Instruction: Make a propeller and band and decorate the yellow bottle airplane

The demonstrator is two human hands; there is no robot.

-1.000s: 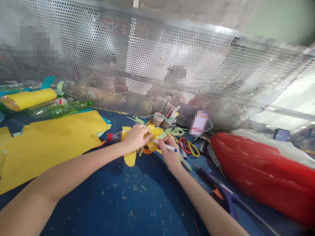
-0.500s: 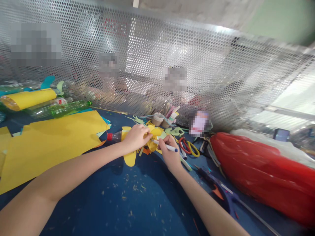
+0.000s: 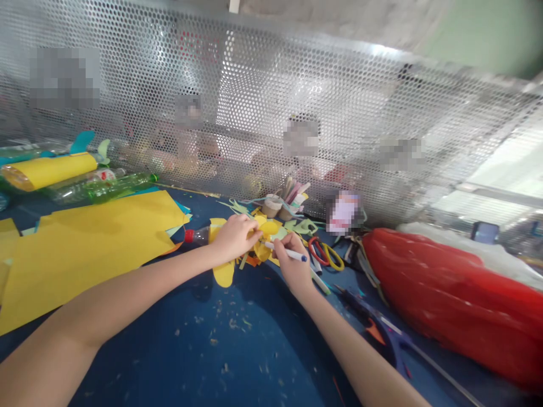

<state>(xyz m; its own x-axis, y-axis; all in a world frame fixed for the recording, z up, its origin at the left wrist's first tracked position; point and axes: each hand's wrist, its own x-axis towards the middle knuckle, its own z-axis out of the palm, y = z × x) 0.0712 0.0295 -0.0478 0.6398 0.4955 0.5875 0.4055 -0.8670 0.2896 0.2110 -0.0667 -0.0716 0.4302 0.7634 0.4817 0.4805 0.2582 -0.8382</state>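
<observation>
A plastic bottle [image 3: 202,235] with a red cap lies on its side, wrapped in yellow paper with cut yellow paper pieces [image 3: 224,275] standing out from it. My left hand [image 3: 236,239] is closed around the wrapped bottle, hiding its middle. In my right hand [image 3: 294,264] is a white marker pen [image 3: 294,255] with a blue end. The pen's front end points left and meets the yellow paper at the bottle's far end. Whether the tip touches the paper is too small to tell.
Yellow sheets [image 3: 97,243] lie left, before a yellow-wrapped bottle [image 3: 55,169] and a green bottle [image 3: 123,186]. Scissors [image 3: 334,257], a phone [image 3: 344,212], a blue glue gun [image 3: 382,325] and a red bag [image 3: 445,288] lie right. Behind stands a perforated metal screen [image 3: 254,102], with people beyond.
Both hands, the bottle and the pen keep nearly the same place. Beyond the screen, people have shifted slightly.
</observation>
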